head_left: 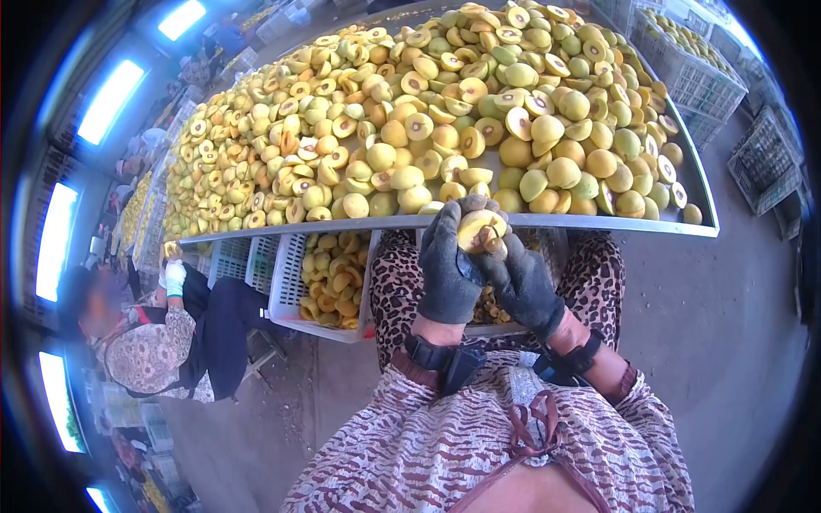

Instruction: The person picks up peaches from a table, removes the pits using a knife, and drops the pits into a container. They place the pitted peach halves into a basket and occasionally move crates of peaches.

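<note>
Both hands wear dark grey gloves and meet just in front of the metal table's near edge. My left hand (451, 263) is closed around a cut yellow peach (475, 229), its pale yellow flesh facing up. Against the peach's right side, my right hand (522, 278) has its fingers bent inward and pressed together. Brownish patches show where the right fingertips meet the fruit; what they pinch, I cannot tell. Just beyond the hands, a large heap of halved and whole-looking yellow peaches (419, 128) covers the table, many halves showing reddish-brown centres.
The table's raised metal rim (599, 222) runs across in front of me. Below it, left of my knees, stands a white crate (286, 286) of peach pieces. A seated person (162, 342) works at the left. Stacked crates (697, 85) stand at the far right.
</note>
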A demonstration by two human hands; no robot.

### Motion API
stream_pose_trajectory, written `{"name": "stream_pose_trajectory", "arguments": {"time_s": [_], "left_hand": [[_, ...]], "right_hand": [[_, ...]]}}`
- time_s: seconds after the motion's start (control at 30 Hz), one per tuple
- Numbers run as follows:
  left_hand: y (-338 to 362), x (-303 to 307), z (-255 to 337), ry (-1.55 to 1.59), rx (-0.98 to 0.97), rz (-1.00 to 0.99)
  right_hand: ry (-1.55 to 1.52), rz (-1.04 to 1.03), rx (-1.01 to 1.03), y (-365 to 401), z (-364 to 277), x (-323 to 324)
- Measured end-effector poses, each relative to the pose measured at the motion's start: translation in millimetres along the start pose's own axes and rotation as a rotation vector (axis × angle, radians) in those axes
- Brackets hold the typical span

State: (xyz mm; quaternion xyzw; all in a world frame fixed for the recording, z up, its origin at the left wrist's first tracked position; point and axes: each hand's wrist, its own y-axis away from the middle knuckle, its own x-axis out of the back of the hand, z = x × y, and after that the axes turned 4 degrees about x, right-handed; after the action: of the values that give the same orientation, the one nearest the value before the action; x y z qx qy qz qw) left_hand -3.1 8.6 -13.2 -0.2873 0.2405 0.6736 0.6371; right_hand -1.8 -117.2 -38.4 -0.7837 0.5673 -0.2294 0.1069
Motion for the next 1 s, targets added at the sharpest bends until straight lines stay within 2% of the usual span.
{"name": "stream_pose_trajectory", "arguments": {"time_s": [0.07, 0.13, 0.17, 0.2, 0.27, 0.33, 0.37, 0.43, 0.5, 0.57, 0.67, 0.7, 0.73, 0.77, 0.8, 0.83, 0.87, 0.93, 0.97, 1.0], "left_hand": [[-3.7, -2.4, -3.1, 0.040, 0.005, -0.003], [-10.9, -2.6, -8.9, -0.452, -0.246, -0.021], [-14.6, -4.8, -13.0, -0.669, -0.440, -0.005], [-13.7, -8.9, -10.9, -0.664, -0.446, -0.003], [-12.0, -17.9, -3.5, -0.203, -0.098, 0.033], [-12.7, -23.0, 0.0, -0.264, -0.157, 0.019], [-13.7, -24.3, 1.1, -0.261, -0.152, 0.025], [-13.9, -25.4, 2.0, -0.253, -0.148, 0.028], [-14.9, -21.1, 5.6, -0.179, -0.003, 0.023], [-13.2, -16.8, 7.2, -0.199, -0.008, -0.013], [-1.9, -9.3, 7.0, -0.196, 0.023, -0.062], [4.1, -7.6, 7.2, -0.153, 0.050, -0.042], [9.3, -5.6, 6.8, -0.107, 0.079, -0.018], [12.1, -0.4, 6.9, -0.056, 0.033, -0.058], [17.1, 6.5, 16.1, 0.028, 0.083, -0.091], [20.8, 18.0, 25.4, 0.078, 0.053, -0.106], [23.7, 34.3, 35.9, 0.131, 0.018, -0.125], [33.8, 85.2, 74.3, 0.101, -0.102, 0.058], [36.5, 114.3, 97.3, -0.301, -0.167, 0.299], [36.2, 139.6, 112.1, -0.701, -0.228, 0.542]], "right_hand": [[0.026, -0.015, 0.012, 1.8, 5.3, 1.4], [0.103, 0.015, 0.084, -0.3, 14.2, 0.3], [0.109, 0.010, 0.088, 0.9, 15.6, 1.7], [0.078, 0.021, 0.095, 0.9, 12.7, 3.2], [0.046, 0.030, 0.111, -2.9, 8.4, 3.7], [-0.143, 0.040, 0.088, -1.5, 4.7, 3.2], [-0.178, -0.003, -0.016, -1.1, 1.5, 5.7], [-0.189, -0.031, -0.001, 1.0, 6.5, 5.9], [-0.203, -0.066, 0.027, 3.4, 7.0, 9.7], [-0.622, -0.307, -0.501, 9.1, 2.1, 18.1], [-0.774, -0.454, -0.565, 10.2, -2.9, 25.4], [-0.954, -0.466, -0.620, 11.0, -2.0, 22.8], [-0.957, -0.471, -0.620, 11.0, -2.5, 22.0], [-0.768, -0.559, -0.581, 10.9, -5.3, 21.3], [-0.581, -0.640, -0.538, 9.9, -11.2, 20.1], [-0.371, -0.677, -0.143, 5.2, -23.0, 17.5], [-0.458, -0.659, -0.072, 9.7, -23.7, 8.0], [-0.335, -0.555, 0.032, 11.3, -32.5, 17.6], [-0.324, -0.472, -0.034, 15.6, -20.9, 19.7], [-0.144, -0.470, -0.211, 15.0, -5.8, 25.6]]}}
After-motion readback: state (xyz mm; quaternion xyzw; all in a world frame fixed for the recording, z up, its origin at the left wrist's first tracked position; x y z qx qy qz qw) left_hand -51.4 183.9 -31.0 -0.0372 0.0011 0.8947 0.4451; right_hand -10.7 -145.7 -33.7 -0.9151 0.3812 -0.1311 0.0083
